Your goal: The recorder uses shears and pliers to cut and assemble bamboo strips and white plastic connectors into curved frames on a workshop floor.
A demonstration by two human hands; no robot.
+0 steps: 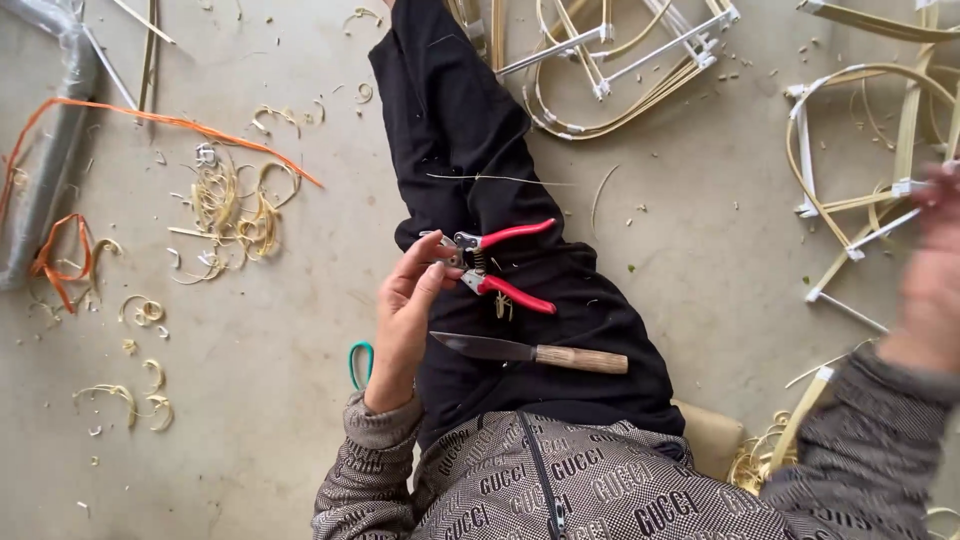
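Left hand pinched the red-handled pruners lying on the lap, beside a knife. Right hand reached far right toward a bamboo frame; blurred, grip unclear.

the left hand reaches forward over the outstretched leg, palm turned inward, fingers loosely curled with fingertips pinched together, while the right hand is raised out to the side, blurred.
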